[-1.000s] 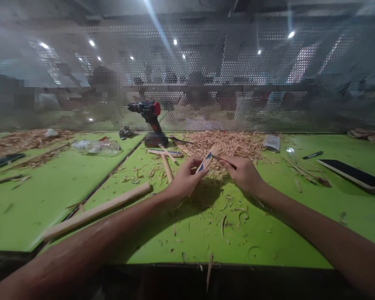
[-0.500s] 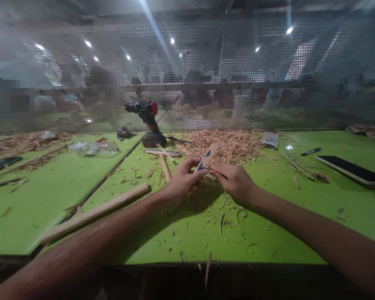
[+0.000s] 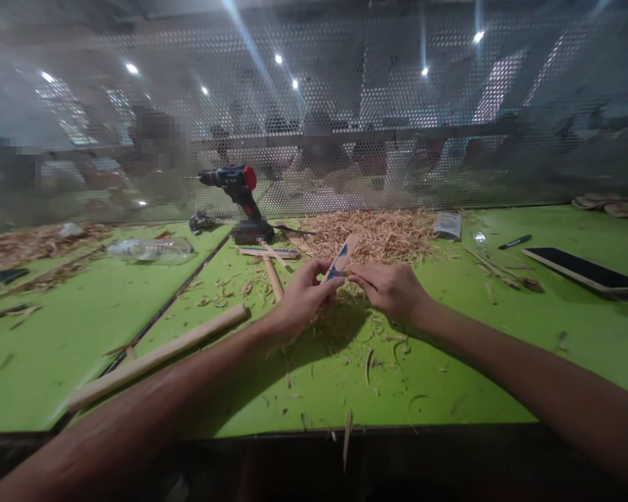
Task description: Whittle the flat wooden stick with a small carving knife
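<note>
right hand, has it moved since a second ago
Yes, the right hand has come slightly nearer the camera, judged against the pen.

Left hand point(image 3: 308, 291): its fingers cover the lower end of the blue-marked wooden strip point(image 3: 344, 254). Right hand point(image 3: 393, 291): its fingers hide most of a thin dark tool point(image 3: 337, 272); we cannot make out its form. Cordless drill point(image 3: 234, 183): base pixelated. Print on the small pouch point(image 3: 448, 226): too small for us to read. Behind the perforated screen point(image 3: 314, 164), we see only blurred figures. Black-faced slab point(image 3: 586, 268): cut by the right edge.
</note>
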`<action>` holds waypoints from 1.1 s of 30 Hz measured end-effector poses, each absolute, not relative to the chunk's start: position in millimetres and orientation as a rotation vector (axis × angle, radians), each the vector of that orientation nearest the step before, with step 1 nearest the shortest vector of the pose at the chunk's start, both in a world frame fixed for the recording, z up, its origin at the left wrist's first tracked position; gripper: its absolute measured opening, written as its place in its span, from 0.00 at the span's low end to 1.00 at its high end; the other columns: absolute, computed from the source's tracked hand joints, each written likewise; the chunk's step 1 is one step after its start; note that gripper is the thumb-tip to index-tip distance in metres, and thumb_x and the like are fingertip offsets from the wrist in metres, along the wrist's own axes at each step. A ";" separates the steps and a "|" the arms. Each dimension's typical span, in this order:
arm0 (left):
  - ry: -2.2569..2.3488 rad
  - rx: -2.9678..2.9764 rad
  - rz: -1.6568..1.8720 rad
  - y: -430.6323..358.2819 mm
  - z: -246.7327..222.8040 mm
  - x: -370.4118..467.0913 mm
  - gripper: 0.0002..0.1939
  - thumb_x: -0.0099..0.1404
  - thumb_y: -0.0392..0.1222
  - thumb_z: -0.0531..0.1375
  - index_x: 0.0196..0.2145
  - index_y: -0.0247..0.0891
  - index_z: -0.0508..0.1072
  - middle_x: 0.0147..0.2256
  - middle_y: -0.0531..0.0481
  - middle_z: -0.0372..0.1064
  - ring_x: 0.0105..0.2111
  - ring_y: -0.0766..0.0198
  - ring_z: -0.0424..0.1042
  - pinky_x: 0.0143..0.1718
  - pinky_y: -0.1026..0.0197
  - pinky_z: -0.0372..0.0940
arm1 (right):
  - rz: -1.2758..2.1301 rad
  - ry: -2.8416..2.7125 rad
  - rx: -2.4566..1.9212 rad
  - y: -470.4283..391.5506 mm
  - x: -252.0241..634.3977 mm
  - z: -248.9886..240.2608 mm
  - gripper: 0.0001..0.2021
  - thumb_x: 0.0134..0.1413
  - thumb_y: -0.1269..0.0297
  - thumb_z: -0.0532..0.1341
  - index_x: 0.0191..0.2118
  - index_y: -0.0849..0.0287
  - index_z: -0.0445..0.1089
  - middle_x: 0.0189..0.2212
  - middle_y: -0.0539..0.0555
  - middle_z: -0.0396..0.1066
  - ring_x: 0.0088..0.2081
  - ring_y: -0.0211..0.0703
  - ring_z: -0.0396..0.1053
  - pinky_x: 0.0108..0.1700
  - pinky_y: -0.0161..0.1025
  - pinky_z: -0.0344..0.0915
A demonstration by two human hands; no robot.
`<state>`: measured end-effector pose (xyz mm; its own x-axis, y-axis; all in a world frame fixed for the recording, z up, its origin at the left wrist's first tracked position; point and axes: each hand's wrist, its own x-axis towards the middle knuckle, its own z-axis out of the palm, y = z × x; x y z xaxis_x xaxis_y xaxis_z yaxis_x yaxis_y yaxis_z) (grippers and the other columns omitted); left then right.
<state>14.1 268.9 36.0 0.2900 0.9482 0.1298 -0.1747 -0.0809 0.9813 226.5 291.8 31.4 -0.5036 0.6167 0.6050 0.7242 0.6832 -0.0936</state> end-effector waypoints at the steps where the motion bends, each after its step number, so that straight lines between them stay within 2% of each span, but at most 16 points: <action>1: 0.816 1.293 1.126 268.4 36.0 14.2 0.19 0.62 0.45 0.72 0.42 0.37 0.68 0.24 0.62 0.60 0.18 0.75 0.57 0.18 0.68 0.48 | -0.254 -2.289 -1.050 293.5 228.6 32.4 0.18 0.73 0.57 0.55 0.51 0.50 0.83 0.37 0.56 0.84 0.31 0.51 0.78 0.28 0.44 0.70; 4: 0.818 1.305 1.099 267.6 35.1 14.7 0.18 0.63 0.44 0.71 0.41 0.38 0.67 0.26 0.61 0.61 0.18 0.76 0.58 0.18 0.69 0.49 | -0.290 -2.253 -1.126 303.6 239.4 35.8 0.18 0.73 0.59 0.55 0.51 0.52 0.84 0.36 0.57 0.84 0.31 0.51 0.78 0.30 0.45 0.71; 8: 0.838 1.306 1.073 270.4 31.6 15.4 0.19 0.61 0.45 0.72 0.39 0.38 0.66 0.28 0.60 0.62 0.18 0.77 0.58 0.18 0.69 0.51 | -0.294 -2.224 -1.157 319.0 252.8 37.1 0.17 0.73 0.57 0.56 0.49 0.51 0.84 0.39 0.58 0.85 0.37 0.56 0.81 0.35 0.49 0.75; 14: 0.827 1.295 1.093 275.9 28.7 15.7 0.20 0.60 0.46 0.73 0.39 0.37 0.67 0.30 0.59 0.62 0.19 0.77 0.59 0.18 0.69 0.50 | -0.296 -2.228 -1.127 322.6 249.3 31.5 0.17 0.73 0.55 0.56 0.49 0.49 0.84 0.38 0.57 0.85 0.38 0.55 0.81 0.36 0.47 0.74; 18: 0.814 1.310 1.065 274.0 29.1 12.1 0.21 0.61 0.48 0.73 0.40 0.38 0.67 0.28 0.60 0.62 0.19 0.76 0.59 0.19 0.69 0.51 | -0.243 -2.218 -1.123 328.8 261.1 30.9 0.18 0.74 0.55 0.55 0.50 0.49 0.83 0.32 0.56 0.83 0.31 0.50 0.78 0.29 0.44 0.70; 21: 0.762 1.408 0.963 270.9 28.9 6.5 0.21 0.64 0.50 0.71 0.45 0.38 0.67 0.26 0.61 0.62 0.19 0.74 0.60 0.19 0.69 0.52 | -0.124 -2.055 -1.270 345.5 291.1 37.9 0.21 0.75 0.56 0.51 0.45 0.48 0.84 0.24 0.52 0.80 0.18 0.45 0.66 0.21 0.43 0.62; 22: 0.735 1.440 0.928 270.3 28.8 5.0 0.21 0.65 0.51 0.71 0.46 0.38 0.67 0.25 0.61 0.62 0.19 0.74 0.60 0.20 0.69 0.53 | -0.146 -1.962 -1.308 351.3 301.1 41.9 0.21 0.74 0.55 0.52 0.43 0.48 0.84 0.24 0.52 0.79 0.17 0.46 0.65 0.20 0.43 0.61; 24: 0.708 1.455 0.919 270.7 28.7 3.8 0.21 0.67 0.51 0.70 0.48 0.39 0.67 0.24 0.61 0.63 0.19 0.73 0.61 0.20 0.69 0.53 | -0.224 -1.812 -1.300 358.6 313.2 50.5 0.19 0.71 0.53 0.57 0.42 0.52 0.85 0.31 0.58 0.83 0.25 0.52 0.74 0.27 0.47 0.68; 26: 0.745 1.416 0.973 272.6 28.6 4.8 0.21 0.66 0.51 0.70 0.47 0.39 0.67 0.23 0.61 0.63 0.18 0.73 0.60 0.20 0.69 0.52 | -0.197 -1.797 -1.244 357.0 309.9 56.7 0.18 0.71 0.53 0.58 0.43 0.54 0.85 0.38 0.61 0.84 0.32 0.57 0.79 0.34 0.50 0.72; 30: 0.862 1.336 1.068 276.3 30.0 9.2 0.19 0.64 0.48 0.70 0.44 0.40 0.66 0.23 0.61 0.63 0.17 0.74 0.59 0.18 0.69 0.50 | -0.023 -1.995 -1.148 333.7 273.5 55.2 0.19 0.72 0.52 0.57 0.47 0.51 0.85 0.34 0.57 0.84 0.29 0.53 0.77 0.33 0.48 0.72; 33: 0.868 1.329 1.099 275.8 32.3 11.7 0.18 0.64 0.47 0.69 0.43 0.41 0.65 0.27 0.59 0.67 0.17 0.73 0.62 0.16 0.68 0.53 | 0.030 -2.149 -1.062 319.0 251.5 47.2 0.17 0.72 0.54 0.57 0.49 0.50 0.85 0.37 0.57 0.84 0.32 0.53 0.79 0.35 0.48 0.74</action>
<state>11.7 275.8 32.3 0.2889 0.9512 0.1089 -0.1148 -0.0785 0.9903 251.5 319.0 47.2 -0.3949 0.6977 0.5977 0.6806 0.6592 -0.3197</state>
